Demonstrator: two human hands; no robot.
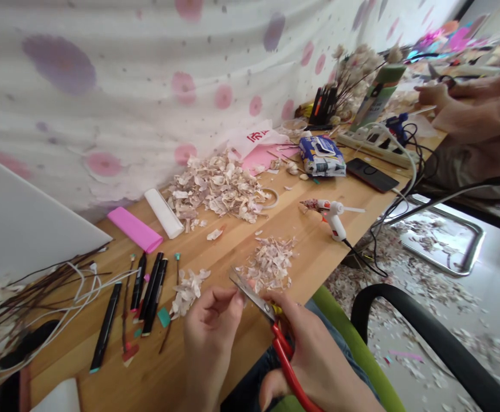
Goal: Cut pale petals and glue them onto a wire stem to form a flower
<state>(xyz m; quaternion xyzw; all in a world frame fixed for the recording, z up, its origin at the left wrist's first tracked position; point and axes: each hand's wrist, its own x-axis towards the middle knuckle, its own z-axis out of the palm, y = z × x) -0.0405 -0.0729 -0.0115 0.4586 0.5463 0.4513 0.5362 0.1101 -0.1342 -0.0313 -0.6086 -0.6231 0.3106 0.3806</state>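
Observation:
My right hand (314, 360) is shut on the red handles of a pair of steel scissors (254, 296), with the blades pointing up and left over the table. My left hand (210, 335) sits just beside the blade tips, its fingertips pinched together. Anything held in that pinch is too small to see. A heap of pale pink petal-like shavings (269, 264) lies right beyond the blades. Left of my left hand lies a smaller cluster of white petal pieces (187, 292). A much larger heap of shavings (215, 189) lies farther along the wooden table (250, 229).
Several markers (152, 294) and dark stems (52, 286) with white cords lie to the left. Farther on are a white glue gun (333, 220), wipes packet (322, 155), phone (372, 174) and power strip (374, 146). A co-worker's hands (445, 91) work at the far right. Scraps litter the floor (408, 286).

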